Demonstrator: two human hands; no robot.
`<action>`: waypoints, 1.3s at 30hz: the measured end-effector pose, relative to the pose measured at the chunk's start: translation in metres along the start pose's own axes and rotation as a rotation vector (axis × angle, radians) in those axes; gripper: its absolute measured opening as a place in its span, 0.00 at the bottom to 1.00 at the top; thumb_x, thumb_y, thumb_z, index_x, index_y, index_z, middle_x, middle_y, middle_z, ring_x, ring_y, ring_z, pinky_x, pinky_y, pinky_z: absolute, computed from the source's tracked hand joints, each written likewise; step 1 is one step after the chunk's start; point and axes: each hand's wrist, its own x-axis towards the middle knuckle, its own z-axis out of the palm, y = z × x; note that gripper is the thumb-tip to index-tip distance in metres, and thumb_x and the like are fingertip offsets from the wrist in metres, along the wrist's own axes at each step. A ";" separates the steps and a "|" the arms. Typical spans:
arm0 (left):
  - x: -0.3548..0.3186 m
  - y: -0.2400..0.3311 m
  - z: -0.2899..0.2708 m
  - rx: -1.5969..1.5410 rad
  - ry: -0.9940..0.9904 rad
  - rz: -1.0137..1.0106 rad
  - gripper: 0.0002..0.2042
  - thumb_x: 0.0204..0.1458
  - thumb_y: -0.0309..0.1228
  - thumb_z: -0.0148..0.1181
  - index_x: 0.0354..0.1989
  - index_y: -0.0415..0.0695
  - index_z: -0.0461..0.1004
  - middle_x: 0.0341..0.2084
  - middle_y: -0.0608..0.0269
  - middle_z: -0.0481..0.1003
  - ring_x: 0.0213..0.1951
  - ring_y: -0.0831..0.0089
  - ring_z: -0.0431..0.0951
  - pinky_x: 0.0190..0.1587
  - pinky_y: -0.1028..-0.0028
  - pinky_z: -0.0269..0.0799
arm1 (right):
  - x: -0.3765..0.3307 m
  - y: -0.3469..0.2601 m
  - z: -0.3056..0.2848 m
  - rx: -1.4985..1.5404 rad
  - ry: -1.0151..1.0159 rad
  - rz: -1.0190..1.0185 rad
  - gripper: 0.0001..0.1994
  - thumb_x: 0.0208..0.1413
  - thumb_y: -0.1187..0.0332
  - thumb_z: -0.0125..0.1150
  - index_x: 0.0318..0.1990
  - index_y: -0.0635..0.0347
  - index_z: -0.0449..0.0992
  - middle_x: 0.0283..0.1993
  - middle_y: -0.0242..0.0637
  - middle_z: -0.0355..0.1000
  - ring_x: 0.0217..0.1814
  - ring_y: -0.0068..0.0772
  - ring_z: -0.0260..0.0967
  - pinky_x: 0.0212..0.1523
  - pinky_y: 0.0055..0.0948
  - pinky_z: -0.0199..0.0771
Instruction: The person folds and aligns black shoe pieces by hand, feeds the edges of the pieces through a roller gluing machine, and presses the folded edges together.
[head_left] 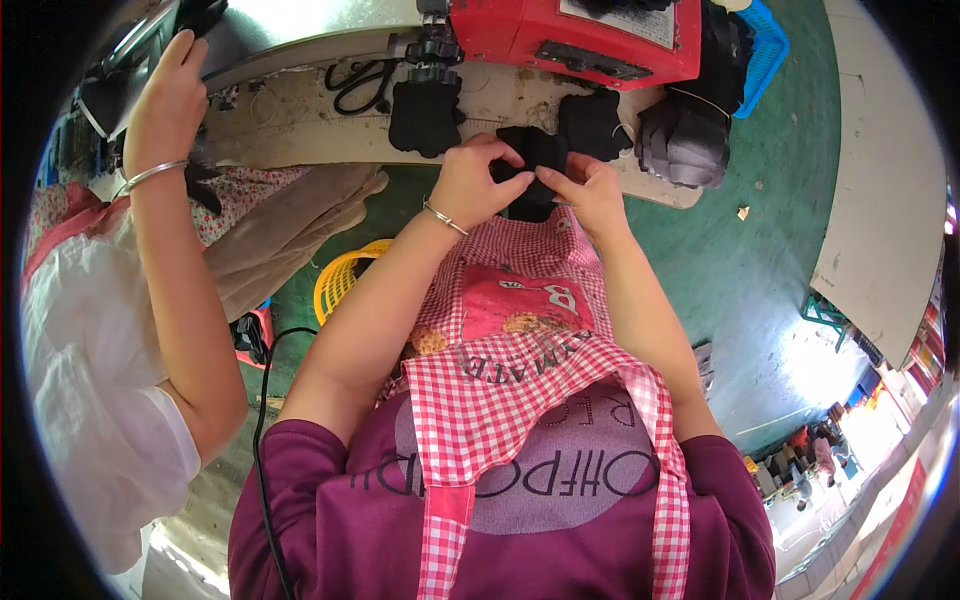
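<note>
A black, soft-looking cloth piece (533, 148) is between my two hands at the near edge of the worktable. My left hand (474, 182) pinches its left side, thumb and forefinger closed on it. On the other side my right hand (590, 194) has thumb and fingers closed on the same piece, the two thumbs almost meeting. Part of the cloth hangs down over my checked apron (510, 355). Beside my right hand lies another black piece (592, 124), and a further black piece (426, 117) lies beyond my left hand, under a dark knobbed machine part (432, 50).
A red machine (580, 40) stands on the worktable (500, 92). Stacked black pieces (685, 140) lie at the table's right end, near a blue basket (764, 55). Black-handled scissors (360, 85) rest left. A co-worker's hand (168, 110) reaches in at left, above a yellow basket (335, 283).
</note>
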 end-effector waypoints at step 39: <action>-0.007 -0.002 -0.001 -0.204 -0.008 -0.391 0.12 0.45 0.36 0.67 0.31 0.38 0.82 0.19 0.60 0.77 0.21 0.80 0.74 0.27 0.78 0.68 | 0.006 0.021 0.008 -0.183 0.127 -0.059 0.27 0.42 0.57 0.71 0.44 0.73 0.77 0.35 0.50 0.78 0.38 0.41 0.77 0.42 0.34 0.74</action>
